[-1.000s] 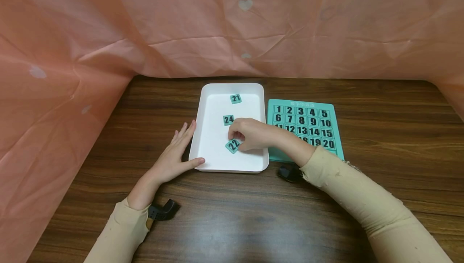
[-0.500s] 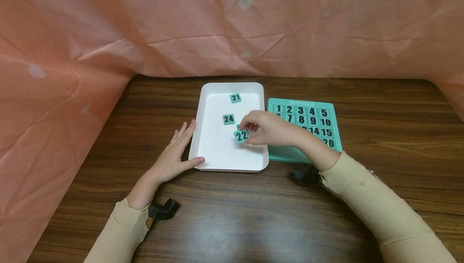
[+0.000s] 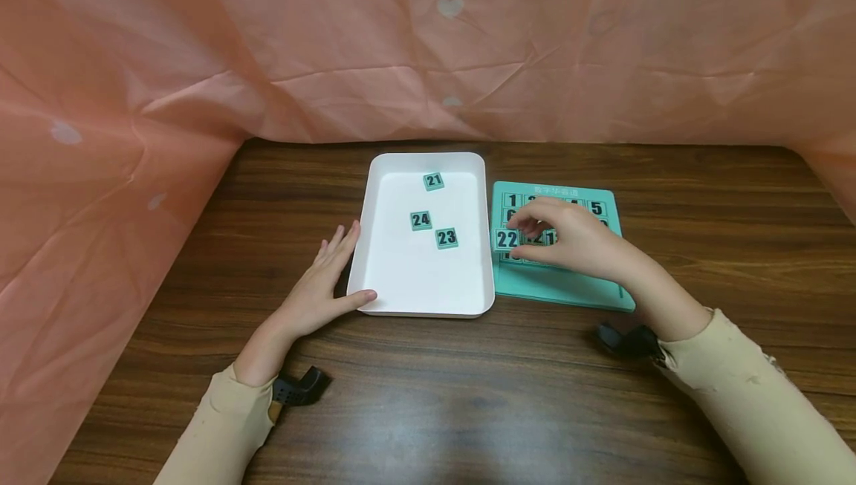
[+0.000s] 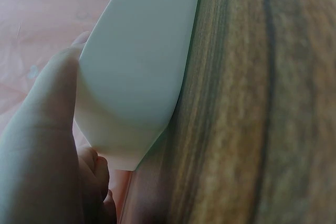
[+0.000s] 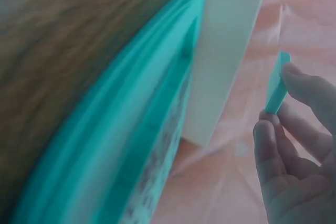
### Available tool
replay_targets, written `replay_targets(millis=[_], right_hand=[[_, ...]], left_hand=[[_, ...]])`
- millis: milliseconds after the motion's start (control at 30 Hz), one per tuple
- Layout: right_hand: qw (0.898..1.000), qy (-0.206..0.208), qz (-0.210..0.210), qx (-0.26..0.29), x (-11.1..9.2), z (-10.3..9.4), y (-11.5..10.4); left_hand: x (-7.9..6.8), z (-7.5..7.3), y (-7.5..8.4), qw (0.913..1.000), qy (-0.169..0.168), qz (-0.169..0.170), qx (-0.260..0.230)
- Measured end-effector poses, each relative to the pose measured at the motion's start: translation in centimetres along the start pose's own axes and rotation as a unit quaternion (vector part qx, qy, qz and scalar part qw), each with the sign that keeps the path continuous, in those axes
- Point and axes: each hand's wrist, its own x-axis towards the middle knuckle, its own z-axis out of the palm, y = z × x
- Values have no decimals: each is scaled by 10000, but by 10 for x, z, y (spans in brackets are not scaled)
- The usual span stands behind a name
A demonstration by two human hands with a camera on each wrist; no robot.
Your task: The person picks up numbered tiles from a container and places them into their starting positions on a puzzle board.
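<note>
My right hand [image 3: 575, 236] pinches a turquoise number tile marked 22 [image 3: 506, 239] between thumb and fingertips, over the left side of the turquoise number board [image 3: 562, 286]. In the right wrist view the tile [image 5: 276, 83] is seen edge-on, raised above the board. Rows of numbered tiles fill the board's upper part, partly hidden by the hand; its bottom strip is bare. Beside the white tray [image 3: 401, 277] lies my left hand [image 3: 314, 295], fingers extended along its left wall and thumb at the near left corner. Tiles 21 [image 3: 433, 181], 24 [image 3: 420, 220] and 23 [image 3: 446, 238] lie inside the tray.
Tray and board stand side by side on a dark wood-grain table [image 3: 428, 396]. A pink curtain [image 3: 428, 47] hangs along the back and left edges. Each wrist carries a black camera, such as the left wrist camera [image 3: 301, 387].
My right hand has lifted tile 22 out of the tray and carried it right to above the board, uncovering tile 23. The left hand has stayed in place.
</note>
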Motion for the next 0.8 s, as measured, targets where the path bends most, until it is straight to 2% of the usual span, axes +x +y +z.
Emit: replay_targets(millis=[233,800], right_hand=[[9999,-1,72,-71,-12,3,12],[10000,66,-1,-63,-25,3,21]], left_hand=[[-1,0,-2,10000,1,22,0],[-2,-2,-1,10000,-43,-2,-23]])
